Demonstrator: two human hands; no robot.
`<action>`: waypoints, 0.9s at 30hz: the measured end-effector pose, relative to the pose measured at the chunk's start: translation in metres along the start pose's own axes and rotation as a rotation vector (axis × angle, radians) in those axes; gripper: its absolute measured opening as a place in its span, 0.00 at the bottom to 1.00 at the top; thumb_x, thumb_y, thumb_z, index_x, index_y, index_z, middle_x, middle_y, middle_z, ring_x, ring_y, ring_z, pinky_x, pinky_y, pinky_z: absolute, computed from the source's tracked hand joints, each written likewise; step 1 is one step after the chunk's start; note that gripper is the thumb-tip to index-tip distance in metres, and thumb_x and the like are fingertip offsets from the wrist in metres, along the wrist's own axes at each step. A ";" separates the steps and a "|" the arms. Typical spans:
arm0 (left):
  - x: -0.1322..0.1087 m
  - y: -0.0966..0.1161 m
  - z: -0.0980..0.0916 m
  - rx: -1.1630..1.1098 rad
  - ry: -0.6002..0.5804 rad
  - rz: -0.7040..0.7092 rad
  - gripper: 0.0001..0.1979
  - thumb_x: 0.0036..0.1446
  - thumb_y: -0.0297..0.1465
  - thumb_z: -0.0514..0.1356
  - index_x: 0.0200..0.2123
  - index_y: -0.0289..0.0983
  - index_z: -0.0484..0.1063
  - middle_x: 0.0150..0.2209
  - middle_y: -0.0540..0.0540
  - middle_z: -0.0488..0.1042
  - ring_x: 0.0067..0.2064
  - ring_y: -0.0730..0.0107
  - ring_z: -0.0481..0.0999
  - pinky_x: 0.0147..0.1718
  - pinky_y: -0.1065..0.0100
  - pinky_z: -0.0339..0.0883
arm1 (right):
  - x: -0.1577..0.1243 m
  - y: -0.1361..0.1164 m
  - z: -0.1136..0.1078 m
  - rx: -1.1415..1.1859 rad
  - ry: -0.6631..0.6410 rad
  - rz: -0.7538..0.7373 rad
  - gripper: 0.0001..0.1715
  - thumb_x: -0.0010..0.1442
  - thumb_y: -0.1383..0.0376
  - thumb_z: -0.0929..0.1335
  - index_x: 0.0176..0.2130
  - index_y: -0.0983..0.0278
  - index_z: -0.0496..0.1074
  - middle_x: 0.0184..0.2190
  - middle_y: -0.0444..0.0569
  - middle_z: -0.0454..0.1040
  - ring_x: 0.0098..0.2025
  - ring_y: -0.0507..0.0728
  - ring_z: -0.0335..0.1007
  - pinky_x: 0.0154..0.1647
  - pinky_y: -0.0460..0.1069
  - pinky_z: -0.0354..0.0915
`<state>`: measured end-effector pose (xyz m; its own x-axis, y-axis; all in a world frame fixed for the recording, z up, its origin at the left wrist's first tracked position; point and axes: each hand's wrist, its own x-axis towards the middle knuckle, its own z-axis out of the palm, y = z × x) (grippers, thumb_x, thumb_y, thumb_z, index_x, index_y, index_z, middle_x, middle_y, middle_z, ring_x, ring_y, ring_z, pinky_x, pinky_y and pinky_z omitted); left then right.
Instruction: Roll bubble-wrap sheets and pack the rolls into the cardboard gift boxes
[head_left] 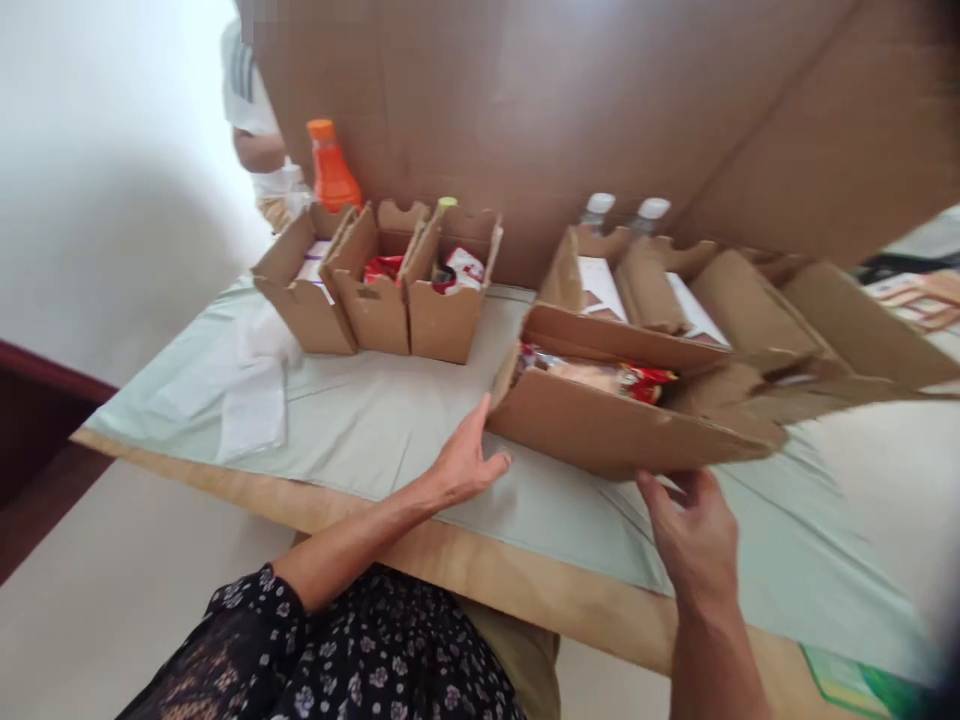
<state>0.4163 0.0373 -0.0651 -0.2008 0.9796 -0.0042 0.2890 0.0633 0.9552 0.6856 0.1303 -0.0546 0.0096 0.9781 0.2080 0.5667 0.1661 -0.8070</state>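
Observation:
A long cardboard box [600, 425] is turned sideways at the front of the right-hand group, tilted, with red and clear snack packets [600, 375] inside. My right hand [694, 535] grips its lower front edge, the fingers partly hidden beneath it. At the box's left end is my left hand [469, 460], fingers stretched and thumb apart. Its fingertips come up against the box corner; whether they press on it I cannot tell. Behind stand more cardboard boxes [757, 300], two of them with white packs [600, 285] inside.
Three cardboard boxes [442, 325] with packets stand at the left, an orange bottle [334, 170] behind them. White plastic bags [255, 405] lie on the pale green cloth [360, 430]. Two white-capped bottles [598, 208] stand by the cardboard wall [487, 110]. Another person's arm [259, 150] shows at far left.

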 end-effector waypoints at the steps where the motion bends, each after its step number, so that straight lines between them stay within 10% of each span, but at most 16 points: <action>1: -0.006 -0.004 -0.008 0.029 -0.005 -0.022 0.45 0.55 0.35 0.64 0.73 0.36 0.51 0.71 0.33 0.60 0.70 0.43 0.63 0.64 0.45 0.64 | -0.011 0.005 0.003 0.008 -0.011 0.034 0.35 0.53 0.45 0.71 0.52 0.64 0.72 0.49 0.58 0.79 0.46 0.65 0.77 0.46 0.60 0.72; 9: -0.075 -0.019 -0.120 0.200 0.284 -0.068 0.18 0.60 0.32 0.59 0.52 0.39 0.77 0.53 0.40 0.80 0.54 0.55 0.78 0.46 0.59 0.77 | -0.082 -0.003 0.038 -0.158 -0.127 0.013 0.38 0.61 0.44 0.66 0.59 0.65 0.73 0.61 0.61 0.73 0.54 0.69 0.74 0.29 0.51 0.66; 18: -0.045 -0.039 -0.292 0.774 0.742 0.093 0.21 0.58 0.32 0.61 0.55 0.37 0.75 0.61 0.36 0.74 0.65 0.49 0.70 0.66 0.47 0.62 | -0.093 -0.022 0.132 -0.408 -0.216 -0.758 0.28 0.73 0.51 0.57 0.50 0.62 0.79 0.55 0.58 0.79 0.53 0.65 0.76 0.51 0.60 0.67; 21: -0.009 -0.046 -0.336 0.897 0.659 -0.060 0.30 0.56 0.33 0.62 0.63 0.34 0.69 0.68 0.33 0.65 0.72 0.43 0.59 0.69 0.45 0.55 | -0.091 -0.018 0.133 -0.421 -0.208 -0.835 0.27 0.73 0.50 0.58 0.51 0.62 0.78 0.54 0.57 0.79 0.52 0.65 0.76 0.49 0.59 0.66; 27: 0.016 -0.057 -0.361 0.865 0.249 -0.205 0.23 0.57 0.42 0.62 0.52 0.37 0.78 0.52 0.38 0.82 0.56 0.47 0.79 0.56 0.55 0.70 | -0.075 -0.009 0.125 -0.490 -0.243 -0.978 0.23 0.73 0.55 0.61 0.50 0.65 0.77 0.53 0.58 0.80 0.51 0.64 0.79 0.46 0.56 0.70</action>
<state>0.0584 -0.0192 -0.0123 -0.4914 0.8709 0.0108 0.8046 0.4492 0.3884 0.5763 0.0707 -0.1322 -0.7483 0.4616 0.4764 0.5061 0.8615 -0.0398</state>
